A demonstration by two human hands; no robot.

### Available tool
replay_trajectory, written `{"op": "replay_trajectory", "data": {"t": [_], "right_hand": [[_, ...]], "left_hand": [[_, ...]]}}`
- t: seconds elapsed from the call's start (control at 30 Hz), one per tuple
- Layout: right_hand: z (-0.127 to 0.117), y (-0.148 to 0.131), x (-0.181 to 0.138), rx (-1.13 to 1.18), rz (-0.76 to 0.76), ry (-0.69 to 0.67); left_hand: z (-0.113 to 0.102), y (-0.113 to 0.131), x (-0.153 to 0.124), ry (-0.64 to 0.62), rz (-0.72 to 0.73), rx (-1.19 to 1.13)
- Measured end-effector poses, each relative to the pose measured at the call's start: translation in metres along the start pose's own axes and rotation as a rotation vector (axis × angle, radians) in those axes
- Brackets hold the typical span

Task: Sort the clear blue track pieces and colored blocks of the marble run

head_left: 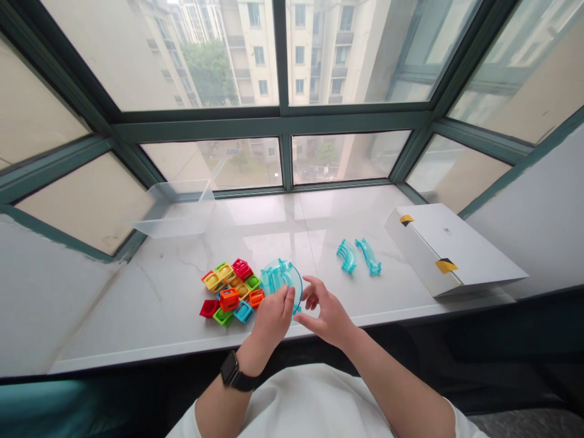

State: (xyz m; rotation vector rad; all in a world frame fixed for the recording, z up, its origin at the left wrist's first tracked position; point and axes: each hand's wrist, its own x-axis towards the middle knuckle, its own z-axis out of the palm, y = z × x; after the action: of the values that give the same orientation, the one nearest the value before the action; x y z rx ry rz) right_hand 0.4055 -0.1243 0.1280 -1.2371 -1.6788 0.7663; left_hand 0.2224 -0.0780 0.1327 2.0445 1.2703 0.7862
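My left hand (pixel 272 316), with a black watch on its wrist, is closed round a translucent teal round track piece (pixel 281 280) and holds it just above the white marble sill (pixel 150 304). Close beside the piece on its right is my right hand (pixel 325 311), fingers spread, fingertips near its rim and gripping nothing. A heap of several coloured square blocks (pixel 230 290) in red, orange, yellow, green and blue lies directly left of the teal piece.
Two teal curved track pieces (pixel 358 255) lie on the sill to the right. A white flat box (pixel 449 248) with yellow tape sits at the far right. A clear plastic tub (pixel 176 208) stands at the back left by the window.
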Motion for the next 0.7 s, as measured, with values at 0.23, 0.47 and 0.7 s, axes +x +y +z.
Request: {"op": "replay_trajectory", "data": {"t": [0.23, 0.47, 0.7], "right_hand": [[-0.004, 0.007, -0.004, -0.104, -0.21, 0.079], [-0.031, 0.031, -0.02, -0.155, -0.177, 0.179], [-0.091, 0.065, -0.039, -0.302, -0.013, 0.47]], "left_hand": [[0.008, 0.006, 0.008, -0.013, -0.069, -0.173], [0.028, 0.025, 0.02, -0.178, -0.058, -0.363], [0.071, 0.026, 0.044, -0.24, -0.063, -0.401]]}}
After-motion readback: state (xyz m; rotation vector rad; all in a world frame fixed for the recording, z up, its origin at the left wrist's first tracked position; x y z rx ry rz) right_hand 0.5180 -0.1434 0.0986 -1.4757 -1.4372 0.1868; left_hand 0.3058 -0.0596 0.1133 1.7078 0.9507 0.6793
